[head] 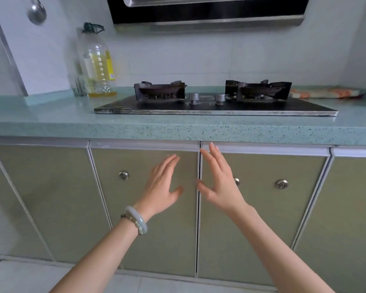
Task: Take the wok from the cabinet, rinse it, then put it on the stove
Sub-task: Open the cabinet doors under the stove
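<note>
Since the wok must lie behind them, left hand (pixel 163 187) and right hand (pixel 219 187), fingers spread and empty, flank the seam between the closed cabinet doors (pixel 148 240), seemingly to pull them apart.

Two bare forearms, no sleeves in view. Left hand (pixel 162 187): no rings visible. Left wrist: pale green-white bangle (pixel 136 222), smooth, thick, round; beside it thin beaded bracelet (pixel 131 220), darker mixed beads. Right hand (pixel 220 187): no rings; wrist bare.
</note>
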`<state>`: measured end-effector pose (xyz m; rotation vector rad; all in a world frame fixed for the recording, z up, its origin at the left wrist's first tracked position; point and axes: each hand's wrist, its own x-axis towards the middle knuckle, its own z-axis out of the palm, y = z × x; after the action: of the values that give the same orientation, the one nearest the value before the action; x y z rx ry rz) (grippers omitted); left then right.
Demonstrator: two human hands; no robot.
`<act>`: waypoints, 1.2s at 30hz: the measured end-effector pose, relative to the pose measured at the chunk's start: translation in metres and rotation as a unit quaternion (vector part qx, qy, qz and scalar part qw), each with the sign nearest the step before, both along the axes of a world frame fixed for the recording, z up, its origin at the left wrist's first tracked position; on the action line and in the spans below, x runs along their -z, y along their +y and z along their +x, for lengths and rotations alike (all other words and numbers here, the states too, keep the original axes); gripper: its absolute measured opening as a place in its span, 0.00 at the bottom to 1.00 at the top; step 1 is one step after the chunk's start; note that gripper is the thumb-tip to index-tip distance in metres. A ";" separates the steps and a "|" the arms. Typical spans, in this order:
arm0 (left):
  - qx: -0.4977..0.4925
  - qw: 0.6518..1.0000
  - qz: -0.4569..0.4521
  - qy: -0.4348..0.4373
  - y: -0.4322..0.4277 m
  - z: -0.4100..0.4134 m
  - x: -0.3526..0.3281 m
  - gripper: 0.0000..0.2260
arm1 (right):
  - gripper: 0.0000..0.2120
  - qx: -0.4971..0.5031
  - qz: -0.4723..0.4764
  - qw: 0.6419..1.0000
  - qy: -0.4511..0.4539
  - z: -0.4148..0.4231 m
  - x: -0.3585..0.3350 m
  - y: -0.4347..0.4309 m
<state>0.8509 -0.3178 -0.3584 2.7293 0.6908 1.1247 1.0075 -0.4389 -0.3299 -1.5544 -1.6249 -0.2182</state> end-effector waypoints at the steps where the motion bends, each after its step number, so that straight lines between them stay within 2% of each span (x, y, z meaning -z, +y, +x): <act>1: 0.002 1.000 -0.008 -0.009 0.004 0.004 -0.001 0.34 | 0.38 0.012 -0.002 1.000 -0.018 0.003 -0.002 0.004; 4: 0.000 0.995 -0.070 -0.067 0.011 0.022 -0.001 0.32 | 0.39 0.048 -0.012 0.995 -0.092 0.011 -0.005 0.013; 5: 0.005 0.985 -0.132 -0.106 0.011 0.030 -0.002 0.30 | 0.40 0.057 -0.013 0.992 -0.116 0.013 -0.005 0.015; 6: 0.020 0.961 -0.225 -0.161 0.009 0.037 -0.005 0.29 | 0.40 0.062 -0.015 0.989 -0.135 0.014 -0.005 0.015; 7: 0.044 0.916 -0.329 -0.224 0.007 0.044 -0.010 0.27 | 0.41 0.065 -0.016 0.987 -0.145 0.014 -0.006 0.016; 9: 0.097 0.789 -0.503 -0.340 0.006 0.056 -0.026 0.22 | 0.41 0.071 -0.020 0.986 -0.152 0.013 -0.006 0.015; 10: 0.122 0.728 -0.560 -0.376 0.007 0.061 -0.033 0.19 | 0.41 0.077 -0.021 0.985 -0.153 0.014 -0.006 0.015; 11: 0.146 0.682 -0.596 -0.397 0.007 0.065 -0.039 0.17 | 0.41 0.084 -0.022 0.984 -0.154 0.015 -0.007 0.014; 13: 0.178 0.624 -0.636 -0.418 0.003 0.066 -0.051 0.14 | 0.42 0.094 -0.031 0.982 -0.161 0.018 -0.009 0.011; 16: 0.180 0.568 -0.677 -0.432 -0.007 0.063 -0.063 0.18 | 0.42 0.094 -0.054 0.979 -0.173 0.021 -0.013 0.006; 23: 0.162 0.547 -0.699 -0.431 -0.033 0.035 -0.070 0.21 | 0.41 0.041 -0.074 0.988 -0.126 0.008 -0.011 0.007; 25: 0.164 0.550 -0.698 -0.427 -0.041 0.019 -0.067 0.22 | 0.41 0.016 -0.079 0.991 -0.104 0.001 -0.012 0.004; 28: 0.162 0.560 -0.693 -0.423 -0.058 -0.006 -0.061 0.22 | 0.38 -0.051 -0.072 0.993 -0.080 -0.014 -0.016 -0.010; 31: 0.158 0.555 -0.691 -0.434 -0.078 -0.034 -0.058 0.21 | 0.35 -0.122 -0.074 0.989 -0.042 -0.040 -0.021 -0.031; 36: 0.139 0.602 -0.660 -0.428 -0.106 -0.096 -0.057 0.18 | 0.36 -0.204 -0.085 0.975 0.013 -0.095 -0.021 -0.061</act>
<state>0.7546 -0.4241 -0.3011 0.8181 0.5033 0.9738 0.9127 -0.5004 -0.3090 -1.3004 -1.9390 0.1672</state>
